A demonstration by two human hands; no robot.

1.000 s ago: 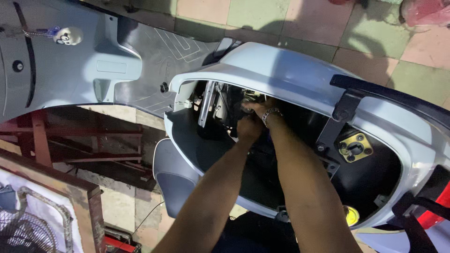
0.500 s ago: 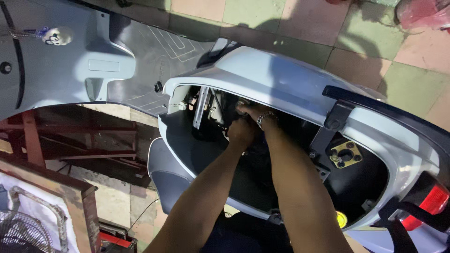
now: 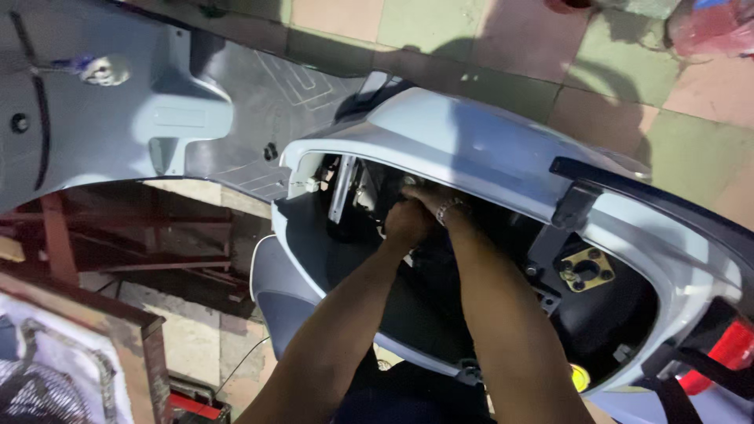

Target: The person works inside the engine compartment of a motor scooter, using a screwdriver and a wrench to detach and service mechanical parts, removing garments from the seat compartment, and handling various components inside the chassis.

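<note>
Tiled floor; both hands (image 3: 420, 213) crowd scooter's (image 3: 471, 149) opening.

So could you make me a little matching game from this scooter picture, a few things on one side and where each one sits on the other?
Things:
1. left hand
2. brass-coloured latch plate
3. red tail light
4. key

Places:
A. far right edge, at the scooter's rear
B. top left, on the front panel
C. deep in the open under-seat bay, beside the right hand
D. right part of the bay, under the black grab rail

Pairs: 1-C, 2-D, 3-A, 4-B
</note>
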